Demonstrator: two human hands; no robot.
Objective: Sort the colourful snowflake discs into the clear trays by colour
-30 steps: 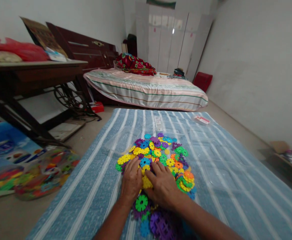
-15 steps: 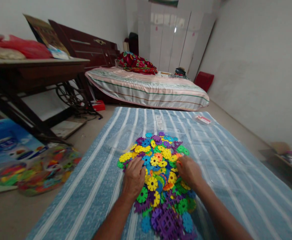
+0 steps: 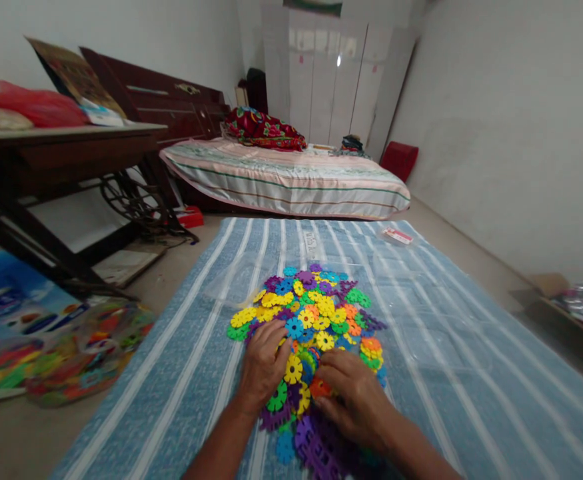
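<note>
A heap of plastic interlocking discs (image 3: 325, 307) in yellow, blue, green, orange and purple lies on the striped cloth. At the heap's left side, my left hand (image 3: 265, 360) rests with its fingers curled together; what they close on, if anything, is hidden. My right hand (image 3: 354, 393) reaches over the near right part of the heap. Its thumb and fingers close around an orange disc (image 3: 320, 387). Purple square lattice pieces (image 3: 321, 448) lie below it, partly covered by the hand. A small stack of orange, yellow and green discs (image 3: 372, 350) sits right of the heap.
Clear plastic packaging (image 3: 436, 333) lies on the blue striped cloth (image 3: 191, 347), with a small red and white packet (image 3: 397, 235) farther back. Bags of colourful pieces (image 3: 86, 360) are on the floor at left. A bed (image 3: 291, 180) and a sewing machine table (image 3: 71, 143) stand beyond.
My right hand has moved left and nearer, from the heap's right edge to its near middle, uncovering discs at the right. The left hand stays nearly in place. The view has shifted slightly.
</note>
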